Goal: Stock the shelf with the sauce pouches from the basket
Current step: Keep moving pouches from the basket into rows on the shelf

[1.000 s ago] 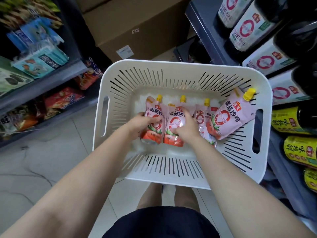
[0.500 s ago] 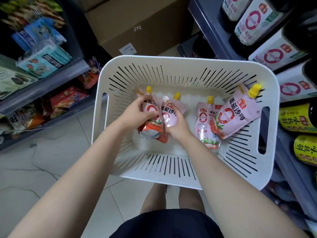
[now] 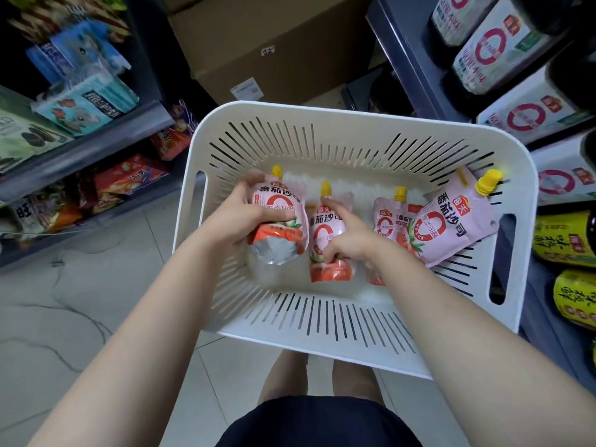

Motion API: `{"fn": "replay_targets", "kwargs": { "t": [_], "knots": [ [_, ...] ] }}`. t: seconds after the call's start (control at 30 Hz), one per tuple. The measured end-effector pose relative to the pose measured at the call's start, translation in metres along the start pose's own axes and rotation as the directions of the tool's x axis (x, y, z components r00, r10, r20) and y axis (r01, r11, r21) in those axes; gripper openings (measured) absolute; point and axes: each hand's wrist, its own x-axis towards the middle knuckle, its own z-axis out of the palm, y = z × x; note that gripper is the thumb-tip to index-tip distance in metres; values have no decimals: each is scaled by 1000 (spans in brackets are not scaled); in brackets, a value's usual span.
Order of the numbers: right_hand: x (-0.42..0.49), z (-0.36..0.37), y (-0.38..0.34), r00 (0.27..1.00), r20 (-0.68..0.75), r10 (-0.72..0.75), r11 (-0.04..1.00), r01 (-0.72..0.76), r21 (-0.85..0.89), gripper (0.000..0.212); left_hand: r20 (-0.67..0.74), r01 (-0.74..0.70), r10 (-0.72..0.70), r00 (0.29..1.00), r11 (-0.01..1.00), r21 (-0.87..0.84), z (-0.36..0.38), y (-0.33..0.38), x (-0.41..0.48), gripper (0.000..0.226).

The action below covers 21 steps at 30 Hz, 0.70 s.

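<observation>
The left hand [image 3: 237,217] wraps its fingers round a pink sauce pouch [image 3: 279,208], tilted so its silver base shows. The right hand [image 3: 350,235] holds the next pouch [image 3: 321,240] between thumb and outstretched forefinger. Both pouches are inside the white slotted basket [image 3: 354,117], where a third pouch [image 3: 387,217] lies flat and a fourth pouch [image 3: 451,227] leans on the right wall. A dark shelf [image 3: 403,59] of bottles [image 3: 496,56] stands to the right.
</observation>
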Motion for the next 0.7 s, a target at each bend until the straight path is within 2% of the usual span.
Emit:
{"fn": "replay_targets", "kwargs": {
  "t": [0.07, 0.17, 0.3, 0.4, 0.53, 0.7],
  "knots": [
    [-14, -8, 1, 1000, 10, 21, 999, -21, 44, 108, 54, -24, 27, 998, 998, -52, 2, 7, -6, 83],
    [-37, -20, -1, 1000, -1, 27, 970, -26, 241, 102, 136, -57, 76, 988, 989, -138, 5, 21, -20, 84],
    [-96, -32, -21, 987, -54, -150, 872, 157, 463, 100, 255, -86, 150, 955, 965, -247, 10, 51, -59, 60],
    [-163, -36, -39, 944, -135, -300, 804, 326, 497, 103, 317, -223, 266, 910, 961, -166, 5, 76, -109, 63],
    [-275, -28, -54, 846, -319, -427, 736, 530, 421, 102, 500, -399, 392, 773, 912, -99, 6, 118, -195, 74],
    [-427, -1, -47, 655, -600, -459, 655, 706, 271, 101, 720, -624, 488, 493, 775, -98, 51, 173, -306, 84]
  ]
}}
